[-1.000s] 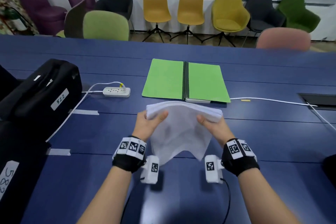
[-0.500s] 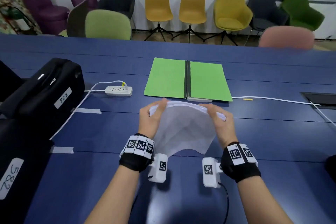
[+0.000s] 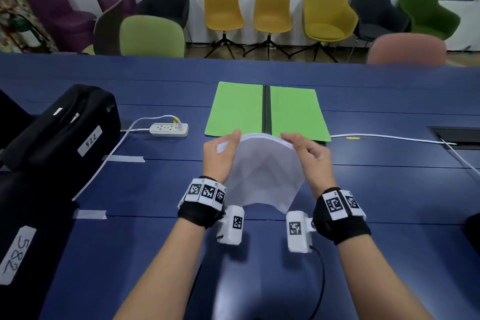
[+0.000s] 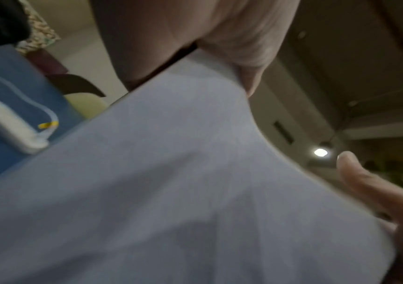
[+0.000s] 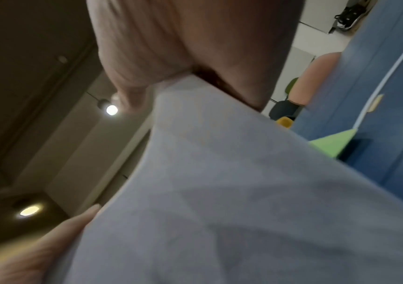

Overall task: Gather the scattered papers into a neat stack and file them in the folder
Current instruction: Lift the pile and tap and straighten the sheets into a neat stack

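Note:
A stack of white papers [image 3: 265, 171] is held up off the blue table [image 3: 389, 189], bowed upward, its lower edge hanging loose toward me. My left hand [image 3: 220, 156] grips the stack's left side and my right hand [image 3: 309, 156] grips its right side, thumbs on the near face. In the wrist views the papers [image 4: 171, 192] [image 5: 244, 192] fill most of the picture, pinched between thumb and fingers. The open green folder [image 3: 267, 112] lies flat just beyond the stack, with a dark spine down its middle; its near edge is partly hidden by the papers.
A white power strip [image 3: 168, 129] with its cable lies left of the folder. Black cases [image 3: 62, 132] labelled 522 and 582 stand at the left. A white cable [image 3: 389, 138] runs right toward a table hatch [image 3: 457, 135]. Chairs line the far side.
Both hands have lifted the stack and carried it forward toward the folder. The hands came closer together, bowing the sheets more, and the stack's top edge now overlaps the folder's near edge.

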The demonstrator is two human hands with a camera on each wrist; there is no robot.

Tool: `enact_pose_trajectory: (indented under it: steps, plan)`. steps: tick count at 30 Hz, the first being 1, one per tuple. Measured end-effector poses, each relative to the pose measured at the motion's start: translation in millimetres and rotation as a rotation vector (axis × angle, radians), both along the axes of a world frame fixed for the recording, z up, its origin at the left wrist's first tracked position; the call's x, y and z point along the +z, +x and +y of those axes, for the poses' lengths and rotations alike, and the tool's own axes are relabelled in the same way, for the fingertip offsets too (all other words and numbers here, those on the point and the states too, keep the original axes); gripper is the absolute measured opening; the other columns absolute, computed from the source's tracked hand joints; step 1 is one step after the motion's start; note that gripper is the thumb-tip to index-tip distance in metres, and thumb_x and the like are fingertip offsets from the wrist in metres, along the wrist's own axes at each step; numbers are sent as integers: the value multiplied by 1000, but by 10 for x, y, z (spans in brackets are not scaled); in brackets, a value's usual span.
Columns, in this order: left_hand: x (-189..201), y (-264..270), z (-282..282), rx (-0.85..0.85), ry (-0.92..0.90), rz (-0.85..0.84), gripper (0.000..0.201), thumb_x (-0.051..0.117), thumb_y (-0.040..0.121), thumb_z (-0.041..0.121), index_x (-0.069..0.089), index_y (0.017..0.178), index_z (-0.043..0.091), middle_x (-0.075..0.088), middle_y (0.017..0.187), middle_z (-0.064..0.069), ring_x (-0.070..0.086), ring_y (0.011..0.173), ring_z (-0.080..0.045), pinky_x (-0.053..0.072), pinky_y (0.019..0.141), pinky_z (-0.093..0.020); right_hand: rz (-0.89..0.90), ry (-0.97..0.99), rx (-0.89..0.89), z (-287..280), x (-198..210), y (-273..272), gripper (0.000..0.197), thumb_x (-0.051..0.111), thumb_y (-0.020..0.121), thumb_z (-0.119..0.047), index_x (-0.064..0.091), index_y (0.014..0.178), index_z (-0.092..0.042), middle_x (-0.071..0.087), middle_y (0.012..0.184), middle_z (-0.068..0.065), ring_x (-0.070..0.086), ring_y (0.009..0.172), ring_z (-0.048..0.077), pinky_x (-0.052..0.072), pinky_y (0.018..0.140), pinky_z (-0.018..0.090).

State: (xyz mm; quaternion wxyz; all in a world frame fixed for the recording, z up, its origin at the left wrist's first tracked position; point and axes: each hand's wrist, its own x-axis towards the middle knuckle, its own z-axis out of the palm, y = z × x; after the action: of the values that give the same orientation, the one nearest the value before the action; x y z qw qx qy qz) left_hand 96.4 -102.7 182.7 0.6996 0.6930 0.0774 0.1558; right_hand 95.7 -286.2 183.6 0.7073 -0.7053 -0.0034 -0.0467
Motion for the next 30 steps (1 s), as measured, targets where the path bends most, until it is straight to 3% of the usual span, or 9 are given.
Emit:
enact_pose_trajectory:
  steps: [1, 2, 5, 9, 14, 18, 24, 27, 30]
  plan:
    - [-45, 26, 16, 19, -5, 22, 42, 60, 89, 30, 50, 53, 11, 41, 48, 1, 41, 45, -10, 34, 50, -28, 37, -23, 5, 7, -50, 9, 31, 53, 94, -36, 76, 93, -15, 74, 79, -13, 65, 76, 0, 49, 75, 21]
    - [-59, 66, 40, 21, -2, 34, 39, 59, 90, 28, 49, 55, 13, 41, 52, -1, 36, 48, -11, 31, 51, -24, 47, -65, -2, 5, -94, 37, 34, 51, 95, -39, 77, 89, -18, 74, 79, -13, 66, 78, 3, 50, 79, 26]
    - [-53, 139, 114, -30, 49, 95, 24, 63, 88, 24, 61, 66, 12, 54, 58, 3, 45, 56, -9, 36, 62, -21, -10, -184, -27, -20, -146, 166, 40, 49, 91, -51, 78, 86, -24, 76, 87, -5, 68, 87, 10, 52, 90, 35]
    - [-218, 63, 144, -109, 61, 127, 15, 76, 73, 5, 67, 72, 17, 66, 56, 16, 57, 54, 4, 49, 59, -14, -73, -485, -15, -119, -83, 207, 68, 49, 70, -81, 75, 81, -19, 67, 67, 4, 54, 70, 12, 42, 67, 27]
    - [-42, 39, 31, -54, 317, 93, 40, 80, 61, 42, 65, 63, 6, 54, 57, -6, 42, 58, -18, 44, 58, -32, -96, -1283, 136, -182, 256, 155, 32, 68, 75, -53, 67, 96, -29, 66, 80, 6, 61, 87, 33, 40, 63, 32]
    - [187, -30, -99, -225, 565, 71, 38, 79, 66, 43, 54, 47, 23, 46, 46, 0, 39, 52, -19, 36, 56, -29, -108, -1068, 382, -124, 218, 191, 28, 69, 77, -47, 70, 101, -32, 67, 78, 1, 59, 80, 26, 46, 72, 34]
    - [-399, -75, 508, -247, 808, 327, 37, 72, 58, 58, 68, 65, 22, 67, 63, -1, 62, 70, -29, 52, 65, -34, -27, -604, 139, -510, -128, 210, 20, 64, 80, -46, 67, 73, -28, 71, 74, -7, 66, 74, 18, 51, 71, 34]
    - [-552, -161, 771, -157, 584, 384, 36, 76, 73, 31, 54, 45, 23, 44, 39, 10, 41, 53, -18, 35, 47, -23, -1, -402, 86, -623, -291, 196, 8, 62, 89, -13, 69, 86, -13, 68, 62, -23, 60, 60, -9, 49, 62, 15]
    - [-491, -144, 776, 56, 98, 208, 22, 76, 75, 11, 60, 61, 18, 56, 42, 19, 47, 43, 4, 39, 45, -8, 34, -211, -21, -596, -454, 185, 7, 60, 90, -8, 66, 90, -10, 69, 62, -23, 60, 57, -9, 50, 59, 11]
